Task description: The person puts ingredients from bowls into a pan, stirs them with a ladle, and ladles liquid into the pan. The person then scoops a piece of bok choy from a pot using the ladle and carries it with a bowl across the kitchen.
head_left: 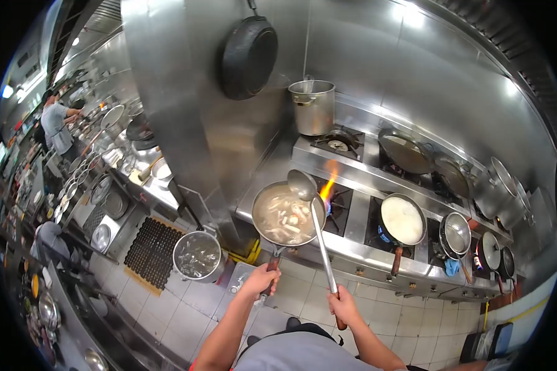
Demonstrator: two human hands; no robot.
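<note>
My left hand (261, 281) is wrapped round the wooden handle of a pan (272, 230), which holds a brownish liquid with pale pieces. The pan is at the left end of the stove, beside a tall orange flame (330, 185). In my right hand (345, 307) is the wooden end of a long metal ladle (320, 238). The ladle's bowl is over the pan's upper right rim; whether it touches the rim cannot be made out.
A pan of white liquid (402, 219) sits on a burner, with more pans to its right. A tall pot (312, 108) stands at the back. Lower left is a pot (197, 256) near a black floor mat (153, 252). Two other people are at the far left.
</note>
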